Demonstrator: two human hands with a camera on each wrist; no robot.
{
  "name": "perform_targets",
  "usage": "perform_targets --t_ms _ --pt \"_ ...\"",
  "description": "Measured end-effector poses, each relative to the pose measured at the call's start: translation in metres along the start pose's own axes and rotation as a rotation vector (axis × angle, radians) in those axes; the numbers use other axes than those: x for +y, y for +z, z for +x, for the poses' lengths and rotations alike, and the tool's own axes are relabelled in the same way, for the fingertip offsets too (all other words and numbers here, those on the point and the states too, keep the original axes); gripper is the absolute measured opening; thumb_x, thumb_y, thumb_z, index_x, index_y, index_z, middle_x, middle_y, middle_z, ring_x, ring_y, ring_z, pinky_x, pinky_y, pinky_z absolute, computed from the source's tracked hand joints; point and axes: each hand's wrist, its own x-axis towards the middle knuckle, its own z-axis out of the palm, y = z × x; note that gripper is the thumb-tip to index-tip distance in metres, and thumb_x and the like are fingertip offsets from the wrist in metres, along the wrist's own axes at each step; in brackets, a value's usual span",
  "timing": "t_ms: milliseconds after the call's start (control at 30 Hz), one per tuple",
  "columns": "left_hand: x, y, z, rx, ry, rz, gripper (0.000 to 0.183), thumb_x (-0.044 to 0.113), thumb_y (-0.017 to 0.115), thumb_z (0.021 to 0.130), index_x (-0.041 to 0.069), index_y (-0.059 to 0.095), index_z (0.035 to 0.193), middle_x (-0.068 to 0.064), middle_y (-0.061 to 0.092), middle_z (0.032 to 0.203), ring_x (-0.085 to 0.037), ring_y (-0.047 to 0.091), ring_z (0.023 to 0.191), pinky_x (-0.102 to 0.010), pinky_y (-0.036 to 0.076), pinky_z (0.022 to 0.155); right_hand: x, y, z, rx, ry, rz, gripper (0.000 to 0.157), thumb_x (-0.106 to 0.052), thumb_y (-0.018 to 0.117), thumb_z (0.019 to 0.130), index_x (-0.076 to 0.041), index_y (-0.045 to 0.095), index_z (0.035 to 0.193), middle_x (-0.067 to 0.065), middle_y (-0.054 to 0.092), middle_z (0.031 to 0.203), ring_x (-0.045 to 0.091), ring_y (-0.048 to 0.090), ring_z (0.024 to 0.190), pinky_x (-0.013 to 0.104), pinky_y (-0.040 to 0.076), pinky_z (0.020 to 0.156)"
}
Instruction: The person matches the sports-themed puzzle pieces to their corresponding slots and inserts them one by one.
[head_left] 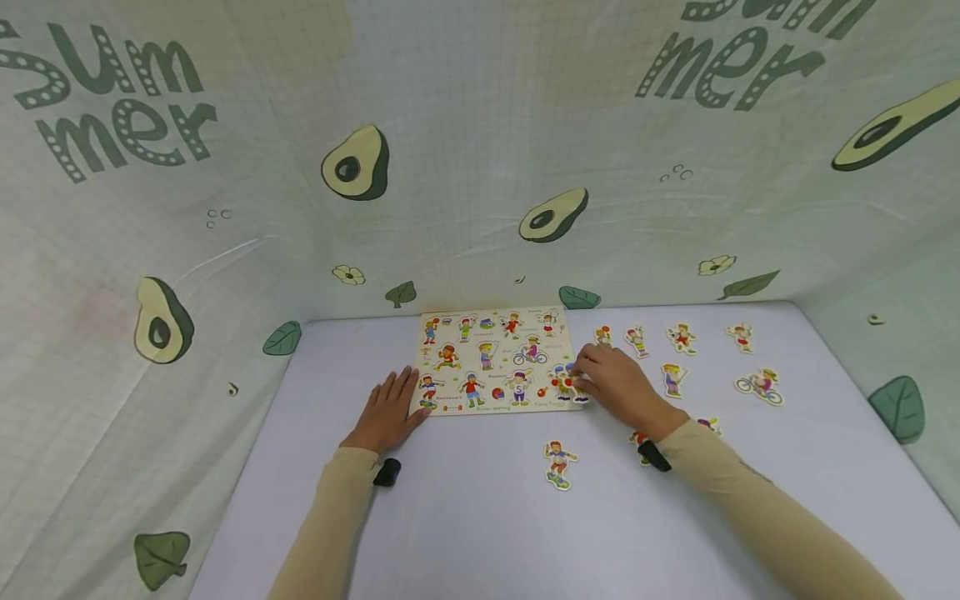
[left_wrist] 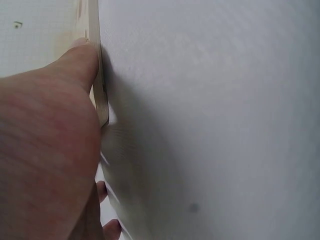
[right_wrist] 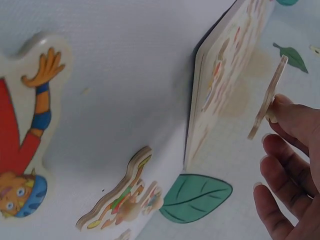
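A wooden picture-puzzle board (head_left: 468, 354) with printed sports figures lies at the back of the table. My left hand (head_left: 384, 415) rests flat at its left side, fingers straight. In the left wrist view the thumb (left_wrist: 82, 62) touches the board's edge. Above the board's front right corner my right hand (head_left: 617, 385) pinches a figure-shaped puzzle piece (head_left: 577, 392). The right wrist view shows this piece (right_wrist: 270, 95) edge-on between thumb and fingers, apart from the board. Its picture is turned away there; from the head view it looks like a boxer with red gloves.
Several loose figure pieces lie right of the board, among them a cyclist piece (head_left: 759, 387) and a footballer piece (head_left: 681, 338). A skateboarder piece (head_left: 558, 465) lies in front of the board. Others are partly hidden by my right arm. A printed cloth wall (head_left: 450, 225) rises behind the table.
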Motion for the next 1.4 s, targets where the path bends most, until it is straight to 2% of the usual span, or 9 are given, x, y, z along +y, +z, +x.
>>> perform_targets --t_ms 300,567,1000,1400 --pt "-0.003 0.005 0.002 0.009 0.011 0.005 0.08 0.041 0.057 0.109 0.002 0.019 0.168 -0.021 0.015 0.176 -0.045 0.012 0.162 -0.061 0.011 0.13 -0.005 0.012 0.009 -0.03 0.045 0.013 0.014 -0.007 0.086 0.088 -0.007 0.077 0.098 0.006 0.067 0.103 0.024 0.063 0.092 0.04 0.056 0.078" --pt "0.0 0.003 0.002 -0.015 0.001 -0.002 0.08 0.04 0.057 0.11 0.001 0.018 0.168 -0.021 0.013 0.176 -0.045 0.01 0.162 -0.061 0.01 0.13 -0.004 0.019 0.014 -0.071 0.045 -0.01 0.012 -0.009 0.085 0.09 -0.006 0.077 0.099 0.006 0.068 0.103 0.025 0.064 0.093 0.04 0.057 0.078" --pt "0.002 0.002 0.0 -0.003 0.006 -0.01 0.079 0.037 0.057 0.11 0.0 0.019 0.168 -0.022 0.015 0.176 -0.045 0.01 0.162 -0.06 0.01 0.13 -0.003 0.031 0.018 -0.08 0.075 -0.06 0.013 -0.009 0.087 0.088 -0.006 0.076 0.094 0.006 0.066 0.098 0.024 0.063 0.09 0.039 0.057 0.074" --pt "-0.002 0.004 -0.001 0.024 0.028 -0.012 0.078 0.04 0.055 0.11 0.0 0.02 0.168 -0.023 0.016 0.175 -0.046 0.011 0.161 -0.062 0.01 0.13 -0.006 0.036 0.022 -0.08 0.095 -0.037 0.014 -0.009 0.086 0.089 -0.005 0.074 0.094 0.006 0.064 0.095 0.024 0.06 0.088 0.039 0.055 0.074"
